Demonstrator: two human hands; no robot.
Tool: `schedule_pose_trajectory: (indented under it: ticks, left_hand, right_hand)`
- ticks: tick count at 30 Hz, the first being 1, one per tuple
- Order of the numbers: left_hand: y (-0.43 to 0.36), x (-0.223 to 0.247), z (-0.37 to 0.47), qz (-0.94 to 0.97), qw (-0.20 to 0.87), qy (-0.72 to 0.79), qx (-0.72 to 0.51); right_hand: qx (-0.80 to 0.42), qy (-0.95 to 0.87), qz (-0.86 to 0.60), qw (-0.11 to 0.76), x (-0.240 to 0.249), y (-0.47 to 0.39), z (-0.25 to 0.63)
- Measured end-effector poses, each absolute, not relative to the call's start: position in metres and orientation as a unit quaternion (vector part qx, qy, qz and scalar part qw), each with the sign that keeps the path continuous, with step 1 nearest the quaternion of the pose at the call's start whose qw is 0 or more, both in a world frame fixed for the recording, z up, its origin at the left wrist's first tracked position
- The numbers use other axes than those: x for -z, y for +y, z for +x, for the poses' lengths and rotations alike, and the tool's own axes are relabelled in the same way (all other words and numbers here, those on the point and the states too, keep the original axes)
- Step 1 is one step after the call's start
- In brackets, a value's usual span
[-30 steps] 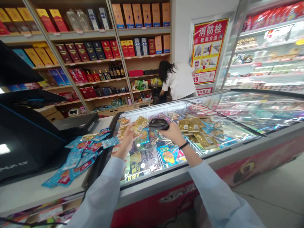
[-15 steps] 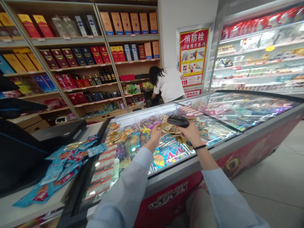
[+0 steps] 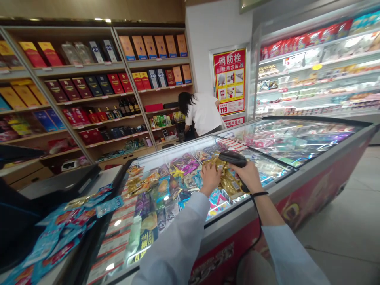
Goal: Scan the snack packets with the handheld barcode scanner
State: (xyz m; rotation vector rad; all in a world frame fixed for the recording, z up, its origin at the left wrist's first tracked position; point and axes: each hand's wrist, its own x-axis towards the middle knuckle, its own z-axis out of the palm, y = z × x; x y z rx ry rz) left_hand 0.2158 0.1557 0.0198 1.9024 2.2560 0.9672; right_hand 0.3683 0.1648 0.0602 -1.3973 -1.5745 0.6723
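Observation:
In my right hand (image 3: pixel 248 177) is a black handheld barcode scanner (image 3: pixel 233 158), its head pointing left over the freezer top. A cable hangs down from it beside my wrist. Shiny gold snack packets (image 3: pixel 230 186) lie beneath the scanner, on the glass lid. My left hand (image 3: pixel 211 177) is at the left side of these packets, fingers bent onto a gold packet; the fingertips are partly hidden. Blue and red snack packets (image 3: pixel 63 231) are heaped on the white counter (image 3: pixel 67 263) to my left.
A chest freezer (image 3: pixel 231 221) with glass lids stretches from front left to far right, bags visible below the glass. A person in a white top (image 3: pixel 206 113) bends at the shelves (image 3: pixel 130 93) behind it. A lit refrigerated display (image 3: pixel 314 79) stands at the right.
The view has tilted up and shifted right. My left hand has moved closer to the scanner, onto the gold packets. The scanner stays in my right hand.

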Motion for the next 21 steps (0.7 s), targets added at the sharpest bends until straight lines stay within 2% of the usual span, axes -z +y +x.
schedule_pose_trajectory:
  ticks: [9,15,21]
  left_hand:
    - [0.156,-0.040,0.181,0.606,0.039,0.718,-0.339]
    - [0.118,-0.075,0.089,0.564,-0.004,0.721,-0.403]
    - [0.051,-0.065,-0.010,0.488,-0.046,0.728,-0.479]
  right_hand:
    - [-0.251,-0.647,-0.561,0.452,-0.056,0.162,0.367]
    - [-0.174,-0.678,-0.567,0.435,-0.071,0.151,0.344]
    - [-0.128,-0.736,-0.537,0.392,-0.085,0.125,0.290]
